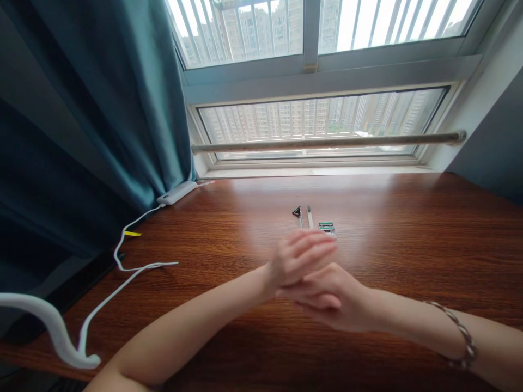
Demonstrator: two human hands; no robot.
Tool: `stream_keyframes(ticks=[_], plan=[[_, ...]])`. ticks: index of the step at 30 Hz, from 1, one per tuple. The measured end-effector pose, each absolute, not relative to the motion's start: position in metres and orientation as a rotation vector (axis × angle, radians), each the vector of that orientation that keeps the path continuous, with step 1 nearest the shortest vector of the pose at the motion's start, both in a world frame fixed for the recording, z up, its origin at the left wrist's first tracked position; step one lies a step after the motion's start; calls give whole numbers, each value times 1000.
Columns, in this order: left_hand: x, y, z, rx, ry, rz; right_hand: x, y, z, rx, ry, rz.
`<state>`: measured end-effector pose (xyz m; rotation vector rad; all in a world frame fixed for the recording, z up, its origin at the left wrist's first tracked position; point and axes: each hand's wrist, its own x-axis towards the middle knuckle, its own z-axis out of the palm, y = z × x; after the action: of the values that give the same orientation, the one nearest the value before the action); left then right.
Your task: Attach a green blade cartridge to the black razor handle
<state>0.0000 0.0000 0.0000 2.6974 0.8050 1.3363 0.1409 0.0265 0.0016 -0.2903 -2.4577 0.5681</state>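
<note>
My left hand (304, 258) and my right hand (327, 296) touch each other, palm against palm, above the middle of the desk. The left lies on top with its fingers stretched toward the right. Beneath it, the right hand's fingers reach left, partly hidden. I see no object between them. Just beyond the hands lie a razor (299, 216) with a dark head, a slim pale handle (310, 216) with a dark tip, and razor cartridges (326, 226) with green strips. My hands cover the near ends of these things.
The wooden desk (429, 234) runs up to a barred window (327, 117) with a horizontal rail (327, 144). At left are a blue curtain (134, 98), a white power strip (177, 193), a white cable (122, 245) with a yellow tag (133, 233), and a curved white stand (53, 326).
</note>
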Motion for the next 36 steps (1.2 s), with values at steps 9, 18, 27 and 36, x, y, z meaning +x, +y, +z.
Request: stream_keyframes(ticks=[9,18,27,36], plan=[[-41,99,-58,1824,1908,1223,135,100,-37,-754,-2316,-111],[-38,96,-59,2031,1821,1039,132,95,-51,-866,-2423,-103],[-35,97,-63,2243,1701,878,134,105,-58,-783,-2436,26],[-30,92,-53,1981,1423,1076,137,110,-61,-679,-2313,119]])
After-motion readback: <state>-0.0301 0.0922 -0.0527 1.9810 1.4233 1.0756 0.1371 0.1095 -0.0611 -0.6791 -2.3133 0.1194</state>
